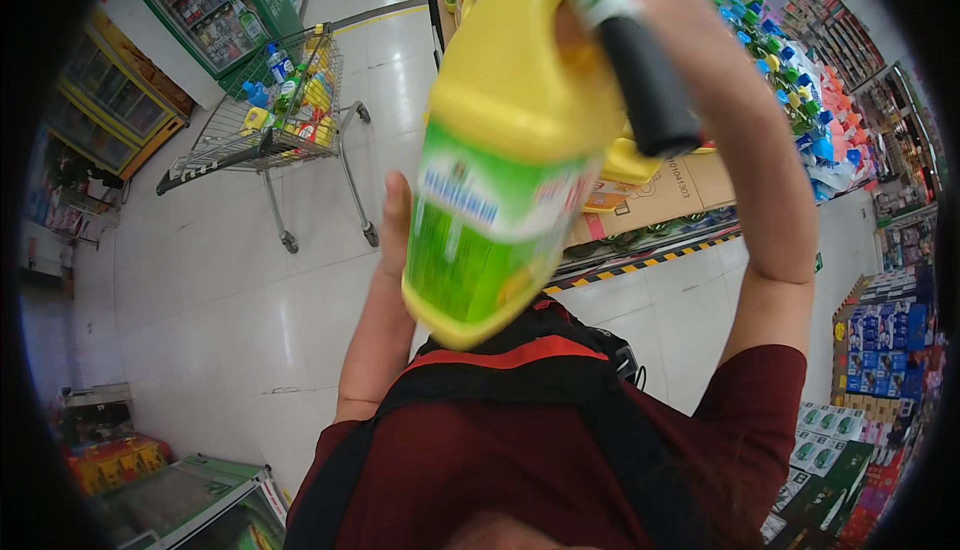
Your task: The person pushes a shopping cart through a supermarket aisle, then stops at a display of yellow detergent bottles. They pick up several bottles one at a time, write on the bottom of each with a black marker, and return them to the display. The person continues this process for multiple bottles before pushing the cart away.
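Note:
A large yellow plastic jug (517,77) with a green-and-white label hangs tilted close in front of me, its base toward my chest. At the top, my right hand (660,2) grips it by the handle area. The same hand also holds a white marker pen (649,85) with a black cap, pointing down across the jug's side. My left hand (396,224) is raised beside the jug's left edge with the thumb up. Its other fingers are hidden behind the jug, so contact cannot be told. Motion blurs the jug's label and the pen.
A wire shopping cart (217,161) holding several bottles stands ahead on the left, near a green-framed display fridge (217,62). Behind the jug is a low display with a cardboard carton (667,190), yellow bottles (634,164) and a striped edge (645,261). Stacked boxes (874,347) are at right.

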The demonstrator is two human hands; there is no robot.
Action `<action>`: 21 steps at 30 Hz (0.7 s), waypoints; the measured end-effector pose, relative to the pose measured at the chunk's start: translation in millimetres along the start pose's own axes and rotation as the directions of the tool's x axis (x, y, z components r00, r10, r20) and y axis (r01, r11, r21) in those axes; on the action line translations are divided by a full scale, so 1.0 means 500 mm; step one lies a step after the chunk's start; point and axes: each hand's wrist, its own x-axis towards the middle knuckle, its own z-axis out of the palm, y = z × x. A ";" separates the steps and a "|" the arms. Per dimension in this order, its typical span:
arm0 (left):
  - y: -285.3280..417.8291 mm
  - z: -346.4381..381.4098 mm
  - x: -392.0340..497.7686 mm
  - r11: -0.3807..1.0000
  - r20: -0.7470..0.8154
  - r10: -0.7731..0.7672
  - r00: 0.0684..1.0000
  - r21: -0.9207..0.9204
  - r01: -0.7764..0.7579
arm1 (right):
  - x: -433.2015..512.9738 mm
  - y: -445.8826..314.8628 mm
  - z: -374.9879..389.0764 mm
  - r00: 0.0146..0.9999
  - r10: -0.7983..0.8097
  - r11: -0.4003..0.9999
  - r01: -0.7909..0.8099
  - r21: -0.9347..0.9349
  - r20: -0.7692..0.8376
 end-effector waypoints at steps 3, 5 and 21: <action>0.040 0.001 -0.012 0.878 -0.311 0.265 0.913 0.470 -0.095 | 0.015 -0.018 -0.073 0.981 -0.170 0.983 0.175 0.050 -0.091; 0.062 -0.005 -0.048 0.811 -0.410 0.275 0.870 0.585 0.019 | 0.030 -0.016 -0.120 0.944 -0.222 0.945 0.146 -0.291 -0.246; 0.077 -0.036 -0.400 0.765 -0.818 0.494 0.295 0.570 0.300 | 0.051 0.458 -0.206 0.986 -0.043 0.723 -0.079 -0.686 -0.159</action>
